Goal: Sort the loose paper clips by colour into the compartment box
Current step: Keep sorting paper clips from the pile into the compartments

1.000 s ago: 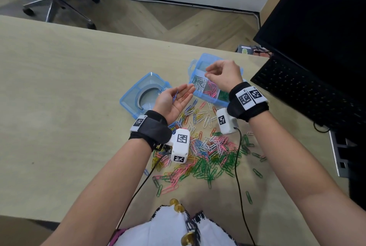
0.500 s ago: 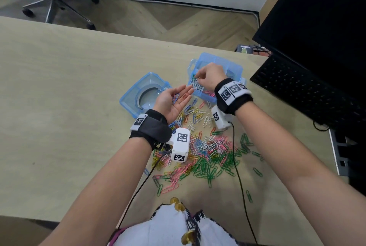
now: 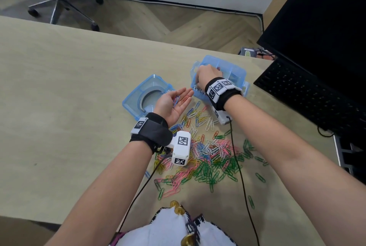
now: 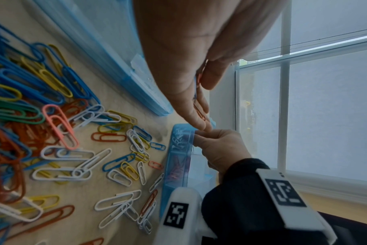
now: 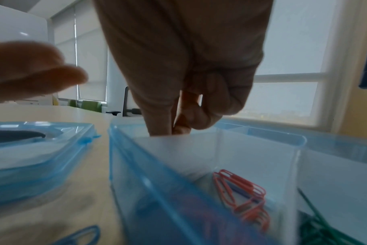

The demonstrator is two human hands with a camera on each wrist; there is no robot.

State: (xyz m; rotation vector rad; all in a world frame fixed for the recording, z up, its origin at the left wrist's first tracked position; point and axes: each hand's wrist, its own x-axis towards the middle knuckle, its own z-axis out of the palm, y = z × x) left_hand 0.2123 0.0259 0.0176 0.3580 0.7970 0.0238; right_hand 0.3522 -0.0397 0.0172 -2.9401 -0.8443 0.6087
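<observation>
My left hand (image 3: pixel 174 103) lies palm up with the fingers straight and relaxed, carrying a few loose clips on the palm: a blue one (image 3: pixel 176 99) and an orange one (image 3: pixel 185 98) show in the head view, and in the left wrist view an orange clip (image 4: pixel 199 111) lies along a finger. My right hand (image 3: pixel 208 76) reaches into the blue compartment box (image 3: pixel 235 71), which sits on the table (image 3: pixel 69 97) at about one o'clock from my left hand. Its fingers (image 5: pixel 178 126) are curled together with the tips pressed against each other just over the far left corner of the box; I cannot tell whether a clip is pinched between them, since nothing shows at the tips. In the right wrist view the box's clear walls divide it into compartments, with orange clips (image 5: pixel 243 187) lying in the one under my wrist and green clips (image 5: pixel 316 223) in the one beside it at three o'clock. The box's lid (image 3: pixel 146 95) lies open side up on the table at about nine o'clock from the box, just beyond my left hand. The main heap of paper clips (image 3: pixel 206 156) spreads over the table between my forearms, at about six o'clock from the box, a tangle of green, pink, white, yellow, blue and orange. A black keyboard (image 3: pixel 309 95) lies at three o'clock from the box, under a dark monitor (image 3: pixel 320 24).
</observation>
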